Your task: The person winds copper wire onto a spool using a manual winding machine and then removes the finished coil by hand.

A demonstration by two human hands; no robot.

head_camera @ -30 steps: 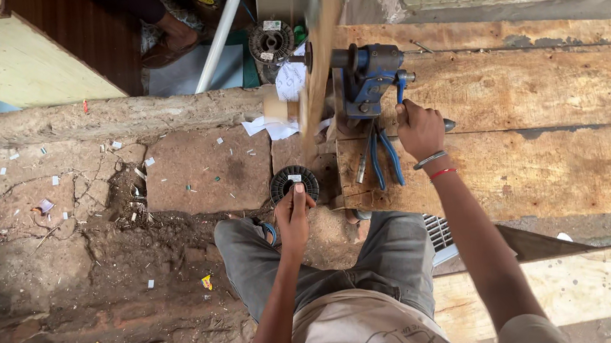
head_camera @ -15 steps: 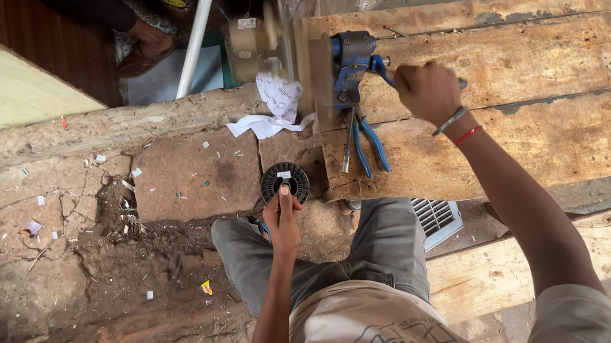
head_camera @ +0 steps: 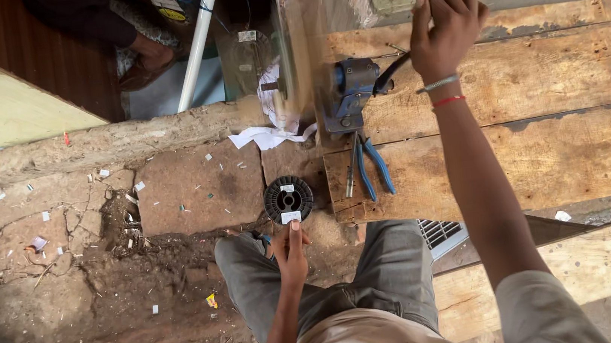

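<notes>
right hand (head_camera: 445,24) now higher, grip round crank handle; left hand (head_camera: 291,252) fingertip on black spool (head_camera: 288,198)

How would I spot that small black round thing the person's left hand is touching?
Start at the wooden bench on the right and go to its lower left corner, by the blue-handled pliers. Just left of it, on the stone ledge, lies the black spool, under the left hand. It alone is round, black and ribbed.
</notes>
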